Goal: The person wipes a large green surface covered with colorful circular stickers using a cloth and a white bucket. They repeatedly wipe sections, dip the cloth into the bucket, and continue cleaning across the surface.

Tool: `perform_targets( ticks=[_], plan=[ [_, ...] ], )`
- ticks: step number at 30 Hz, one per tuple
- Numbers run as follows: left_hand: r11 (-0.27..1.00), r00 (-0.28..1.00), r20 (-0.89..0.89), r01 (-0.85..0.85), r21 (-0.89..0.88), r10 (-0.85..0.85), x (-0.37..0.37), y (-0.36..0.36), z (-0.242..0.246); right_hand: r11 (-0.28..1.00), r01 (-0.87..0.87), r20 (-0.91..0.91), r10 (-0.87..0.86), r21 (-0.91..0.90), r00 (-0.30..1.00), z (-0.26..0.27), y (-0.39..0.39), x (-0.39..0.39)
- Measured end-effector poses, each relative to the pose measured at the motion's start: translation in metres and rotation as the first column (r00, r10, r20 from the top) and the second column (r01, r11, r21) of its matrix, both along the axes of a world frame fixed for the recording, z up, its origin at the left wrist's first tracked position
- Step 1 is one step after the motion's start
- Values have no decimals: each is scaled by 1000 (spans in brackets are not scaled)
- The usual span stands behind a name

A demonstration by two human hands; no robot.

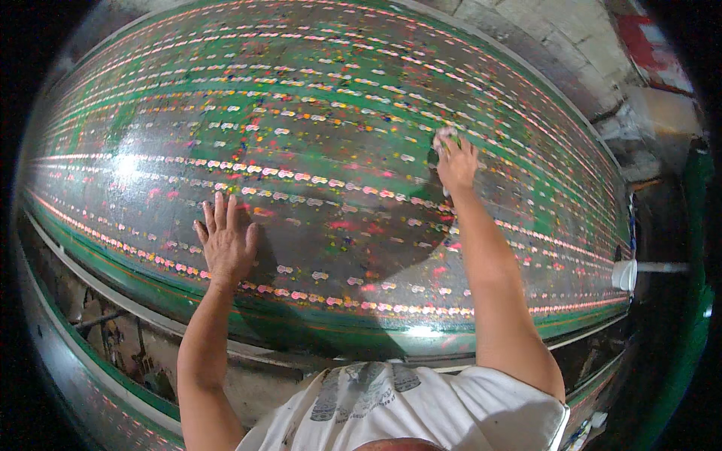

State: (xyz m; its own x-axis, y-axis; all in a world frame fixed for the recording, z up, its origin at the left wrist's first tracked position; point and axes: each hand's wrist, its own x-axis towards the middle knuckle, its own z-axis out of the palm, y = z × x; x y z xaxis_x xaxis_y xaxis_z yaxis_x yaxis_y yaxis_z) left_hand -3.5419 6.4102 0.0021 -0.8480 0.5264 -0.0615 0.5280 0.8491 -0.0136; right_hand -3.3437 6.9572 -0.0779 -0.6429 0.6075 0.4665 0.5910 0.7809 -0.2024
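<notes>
My right hand [458, 166], reaching well out over a long printing table [361, 332], grips a crumpled cloth [445, 135] and presses it against the surface. Part of the cloth is hidden under the fingers. Nearer my body, my left hand [227, 245] lies palm down on the same tabletop with its fingers spread and nothing in it. The tabletop is green and grey, covered with lengthwise rows of small pink and white printed shapes. Red, yellow and blue paint spots are scattered among the rows.
A white container [624, 275] sits at the table's right end. Along the near edge runs a metal rail [141, 304], and beyond a gap is a second printed table [101, 394] at lower left. A block wall [541, 51] stands behind the far edge.
</notes>
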Motion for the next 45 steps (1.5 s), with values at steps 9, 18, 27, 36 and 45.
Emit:
perform_targets(
  ticks=[9,18,27,36,45],
  plan=[
    [998,996,-79,40,48,-36,-2,-2,-10,917,-398,-36,398,9,916,34,-162,-264],
    [999,999,-34,-8,48,10,-5,-3,0,623,-782,-227,764,11,605,40,-277,-121],
    [984,996,-76,67,162,-55,-6,-11,-10,981,-194,-48,193,-12,980,24,-137,89],
    [978,995,-61,87,189,-77,-12,-13,-17,996,52,-1,-52,-72,999,59,-284,-138],
    [563,780,-45,489,666,-624,-67,-82,-22,897,-442,-90,441,9,893,25,-453,-44]
  ],
)
